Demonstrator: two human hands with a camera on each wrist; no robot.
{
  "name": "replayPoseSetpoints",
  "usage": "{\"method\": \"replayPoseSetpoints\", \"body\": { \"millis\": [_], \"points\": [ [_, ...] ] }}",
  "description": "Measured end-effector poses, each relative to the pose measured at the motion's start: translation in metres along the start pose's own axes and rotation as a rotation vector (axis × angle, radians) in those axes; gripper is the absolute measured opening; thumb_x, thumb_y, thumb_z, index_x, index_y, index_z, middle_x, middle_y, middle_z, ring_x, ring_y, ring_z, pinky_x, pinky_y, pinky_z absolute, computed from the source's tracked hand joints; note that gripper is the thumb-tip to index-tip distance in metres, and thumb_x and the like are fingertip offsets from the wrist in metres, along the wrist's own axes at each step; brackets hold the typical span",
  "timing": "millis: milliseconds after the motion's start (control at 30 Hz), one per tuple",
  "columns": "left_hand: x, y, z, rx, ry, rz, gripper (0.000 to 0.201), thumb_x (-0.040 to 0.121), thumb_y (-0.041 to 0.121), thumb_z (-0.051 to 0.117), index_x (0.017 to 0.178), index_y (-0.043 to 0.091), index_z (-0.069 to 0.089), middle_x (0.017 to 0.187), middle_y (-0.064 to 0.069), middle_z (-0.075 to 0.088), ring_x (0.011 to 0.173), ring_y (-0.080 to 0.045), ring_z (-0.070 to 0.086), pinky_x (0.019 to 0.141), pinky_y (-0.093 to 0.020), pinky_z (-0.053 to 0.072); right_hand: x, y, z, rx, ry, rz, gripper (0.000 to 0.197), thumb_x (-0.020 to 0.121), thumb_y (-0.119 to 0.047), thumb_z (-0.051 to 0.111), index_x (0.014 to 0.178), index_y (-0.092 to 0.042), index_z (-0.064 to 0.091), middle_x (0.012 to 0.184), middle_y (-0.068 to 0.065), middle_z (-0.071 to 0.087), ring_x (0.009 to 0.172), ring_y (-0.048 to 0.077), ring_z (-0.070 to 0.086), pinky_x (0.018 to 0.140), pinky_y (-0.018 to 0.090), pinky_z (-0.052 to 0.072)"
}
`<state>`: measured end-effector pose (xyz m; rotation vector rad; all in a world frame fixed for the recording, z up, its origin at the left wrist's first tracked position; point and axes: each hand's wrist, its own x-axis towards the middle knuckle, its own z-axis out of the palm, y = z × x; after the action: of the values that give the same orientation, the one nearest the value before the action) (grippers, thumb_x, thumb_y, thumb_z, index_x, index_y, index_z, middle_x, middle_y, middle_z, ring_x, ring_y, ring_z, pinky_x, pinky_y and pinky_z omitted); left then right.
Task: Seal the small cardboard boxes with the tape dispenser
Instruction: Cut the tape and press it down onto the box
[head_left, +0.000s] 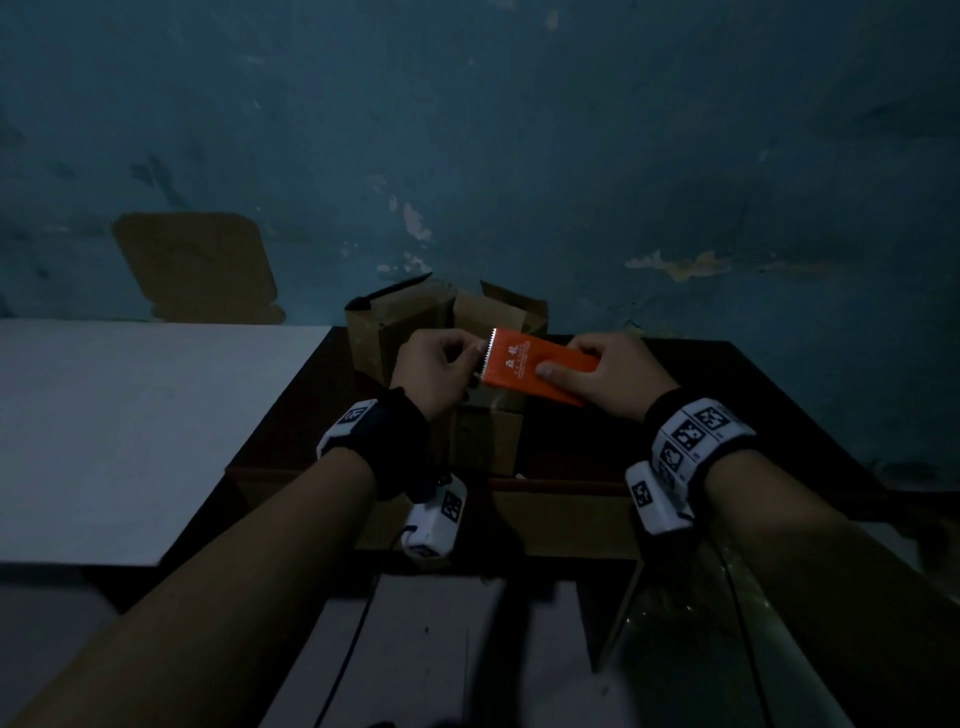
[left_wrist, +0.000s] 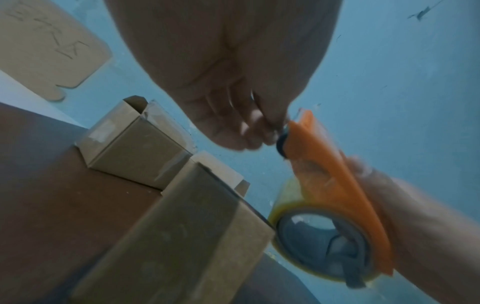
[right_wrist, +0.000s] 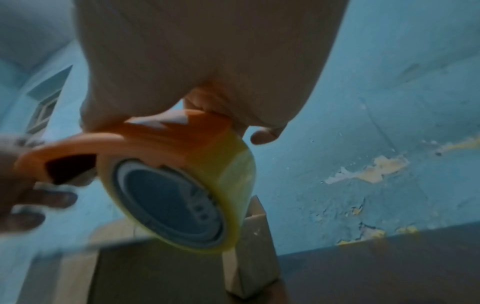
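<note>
While held above the boxes at the centre of the head frame, orange tape dispenser (head_left: 535, 366) gripped by right hand (head_left: 608, 376), thumb pressed on its top face, other fingers wrapped under it. Serrated blade edge pointing to the left of the frame, toward left hand (head_left: 436, 371). Left fingers (left_wrist: 257, 131) curled and pinching at the blade end, apparently on the tape end, but blurred in the left wrist frame. Yellowish clear tape roll (right_wrist: 182, 201) sitting under the orange shell, at centre of the right wrist frame.

Directly below the dispenser, closed small cardboard box (head_left: 485, 439) standing on dark bench (head_left: 727, 415). Behind it, toward the upper centre, two more boxes: left box (head_left: 384, 332) with clear tape on its top, right box (head_left: 511, 306) with flaps standing up. Flat cardboard piece (head_left: 197, 267) leaning on blue wall (head_left: 675, 156) in the left part of the frame, above white board (head_left: 130, 426).
</note>
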<state>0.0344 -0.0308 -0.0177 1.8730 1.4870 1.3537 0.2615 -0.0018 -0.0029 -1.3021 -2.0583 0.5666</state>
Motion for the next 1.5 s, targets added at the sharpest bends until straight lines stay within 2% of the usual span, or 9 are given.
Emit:
{"method": "replayPoseSetpoints", "body": {
  "millis": [167, 267, 333, 467, 633, 933, 1033, 1233, 1500],
  "points": [
    [0.0, 0.005, 0.0, -0.063, 0.038, -0.089, 0.024, 0.097, 0.026, 0.055, 0.091, 0.01, 0.072, 0.079, -0.008, 0.07, 0.064, -0.013, 0.063, 0.052, -0.021, 0.051, 0.005, -0.006, -0.013, 0.017, 0.037, -0.009, 0.048, 0.068, -0.064, 0.073, 0.066, -0.018, 0.06, 0.059, -0.002, 0.059, 0.052, 0.01, 0.057, 0.052, 0.025, 0.043],
    [-0.002, 0.009, -0.001, -0.091, -0.007, -0.151, 0.029, 0.098, 0.023, 0.054, 0.093, 0.001, 0.072, 0.077, -0.01, 0.068, 0.06, -0.01, 0.061, 0.048, -0.012, 0.047, 0.007, -0.003, -0.017, 0.037, 0.008, 0.022, 0.064, 0.068, -0.068, 0.07, 0.073, -0.005, 0.064, 0.061, 0.007, 0.06, 0.05, 0.017, 0.058, 0.049, 0.028, 0.045],
    [-0.002, 0.007, -0.003, -0.108, -0.012, -0.249, 0.029, 0.097, 0.024, 0.055, 0.09, 0.002, 0.072, 0.071, -0.006, 0.066, 0.055, -0.006, 0.058, 0.048, -0.016, 0.045, 0.008, -0.001, -0.018, 0.049, -0.016, 0.04, 0.071, 0.066, -0.071, 0.067, 0.078, 0.0, 0.066, 0.063, 0.012, 0.062, 0.052, 0.02, 0.06, 0.05, 0.029, 0.046],
    [-0.013, -0.004, -0.016, -0.155, -0.059, -0.464, 0.029, 0.097, 0.027, 0.055, 0.09, 0.004, 0.071, 0.081, -0.011, 0.068, 0.069, -0.017, 0.061, 0.059, -0.024, 0.049, 0.003, 0.012, -0.022, 0.019, -0.039, 0.106, 0.066, 0.073, -0.066, 0.066, 0.082, -0.001, 0.07, 0.068, 0.016, 0.065, 0.053, 0.018, 0.061, 0.047, 0.025, 0.046],
    [-0.031, -0.012, -0.029, -0.209, -0.076, -0.594, 0.022, 0.096, 0.025, 0.056, 0.089, 0.011, 0.071, 0.08, -0.006, 0.068, 0.069, -0.013, 0.062, 0.054, -0.022, 0.051, -0.012, 0.033, -0.027, 0.042, -0.086, 0.19, 0.053, 0.075, -0.061, 0.066, 0.072, -0.008, 0.071, 0.061, 0.005, 0.065, 0.049, 0.013, 0.061, 0.045, 0.023, 0.046],
    [-0.03, -0.003, -0.018, -0.371, -0.036, -0.655, 0.018, 0.096, 0.014, 0.057, 0.094, 0.002, 0.07, 0.073, -0.005, 0.064, 0.061, -0.009, 0.056, 0.049, -0.015, 0.05, -0.012, 0.05, -0.027, 0.084, -0.1, 0.21, 0.076, 0.064, -0.071, 0.06, 0.081, 0.002, 0.071, 0.067, 0.015, 0.064, 0.058, 0.02, 0.059, 0.056, 0.025, 0.043],
    [-0.028, -0.003, -0.016, -0.353, -0.035, -0.661, 0.019, 0.096, 0.013, 0.057, 0.093, -0.001, 0.07, 0.073, -0.006, 0.064, 0.059, -0.01, 0.056, 0.049, -0.016, 0.05, -0.012, 0.053, -0.024, 0.103, -0.102, 0.231, 0.067, 0.073, -0.066, 0.063, 0.081, 0.0, 0.072, 0.067, 0.016, 0.066, 0.058, 0.02, 0.059, 0.059, 0.027, 0.044],
    [-0.025, -0.008, -0.015, -0.324, -0.039, -0.678, 0.018, 0.095, 0.013, 0.057, 0.095, -0.001, 0.07, 0.08, -0.007, 0.065, 0.065, -0.011, 0.058, 0.047, -0.015, 0.05, -0.014, 0.056, -0.017, 0.144, -0.111, 0.28, 0.044, 0.081, -0.056, 0.064, 0.066, -0.015, 0.071, 0.056, 0.001, 0.065, 0.051, 0.01, 0.06, 0.057, 0.025, 0.044],
    [-0.024, -0.023, -0.011, -0.45, -0.034, -0.773, 0.016, 0.095, 0.016, 0.059, 0.092, 0.005, 0.069, 0.073, -0.006, 0.063, 0.063, -0.011, 0.055, 0.057, -0.019, 0.049, -0.017, 0.066, 0.0, 0.206, -0.132, 0.33, 0.05, 0.08, -0.058, 0.062, 0.086, -0.011, 0.075, 0.08, 0.013, 0.074, 0.069, 0.021, 0.069, 0.067, 0.031, 0.053]
  ]
}}
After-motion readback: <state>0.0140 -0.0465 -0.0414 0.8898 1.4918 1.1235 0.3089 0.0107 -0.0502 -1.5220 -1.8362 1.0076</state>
